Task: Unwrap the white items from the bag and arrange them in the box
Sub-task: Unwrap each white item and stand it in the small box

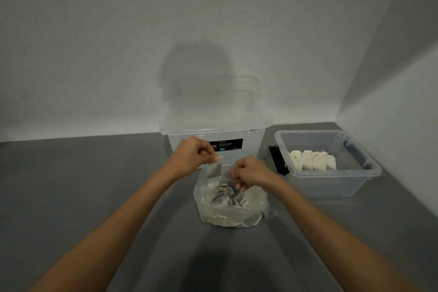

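Note:
A clear plastic bag [231, 211] full of several white wrapped items sits on the grey table in front of me. Just above its mouth my left hand [192, 155] pinches the top of one white item [214, 168] that hangs down in its clear wrapper. My right hand [248, 173] pinches the other side of that wrapper, fingers curled over the bag's opening. To the right stands a small clear box [369, 178] holding several white items [312, 160] upright in a row against its left wall.
A large lidded clear storage box [189, 133] with a black label stands behind the bag against the wall. A black clip [277, 159] shows on the small box's left side. Walls close in at the back and right.

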`<action>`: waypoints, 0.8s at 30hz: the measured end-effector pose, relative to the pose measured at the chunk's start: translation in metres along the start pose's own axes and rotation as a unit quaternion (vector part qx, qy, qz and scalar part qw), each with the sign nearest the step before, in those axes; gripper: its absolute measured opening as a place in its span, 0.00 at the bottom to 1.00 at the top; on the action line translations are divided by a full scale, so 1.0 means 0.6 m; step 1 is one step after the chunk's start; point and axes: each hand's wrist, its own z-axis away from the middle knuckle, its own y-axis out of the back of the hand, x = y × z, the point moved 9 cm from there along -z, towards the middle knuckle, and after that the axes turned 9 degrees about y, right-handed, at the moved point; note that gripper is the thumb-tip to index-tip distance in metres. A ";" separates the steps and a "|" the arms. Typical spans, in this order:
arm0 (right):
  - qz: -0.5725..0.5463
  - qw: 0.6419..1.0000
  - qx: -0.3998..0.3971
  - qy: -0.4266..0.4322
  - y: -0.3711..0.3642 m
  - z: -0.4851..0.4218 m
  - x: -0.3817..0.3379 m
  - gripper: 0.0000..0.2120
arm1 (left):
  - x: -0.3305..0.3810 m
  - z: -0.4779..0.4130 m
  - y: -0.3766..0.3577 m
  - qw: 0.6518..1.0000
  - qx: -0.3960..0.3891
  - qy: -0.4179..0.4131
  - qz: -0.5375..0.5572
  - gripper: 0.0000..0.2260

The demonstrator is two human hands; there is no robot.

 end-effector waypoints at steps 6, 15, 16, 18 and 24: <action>0.221 0.972 -0.034 -0.065 -0.053 -0.027 0.030 0.08 | -0.022 -0.001 -0.013 0.999 -0.022 0.029 -0.041 0.04; 0.205 0.968 -0.079 -0.117 -0.087 -0.024 0.048 0.06 | -0.037 0.010 -0.013 0.999 -0.020 0.039 -0.022 0.02; 0.194 0.971 -0.079 -0.116 -0.083 -0.023 0.045 0.06 | -0.039 0.010 -0.011 0.999 -0.016 0.044 -0.007 0.03; 0.174 0.976 -0.060 -0.116 -0.072 -0.023 0.041 0.06 | -0.039 0.011 -0.008 0.999 -0.011 0.046 0.008 0.04; 0.157 0.975 -0.089 -0.131 -0.102 -0.010 0.058 0.09 | -0.026 0.009 -0.013 0.999 -0.016 0.023 -0.023 0.09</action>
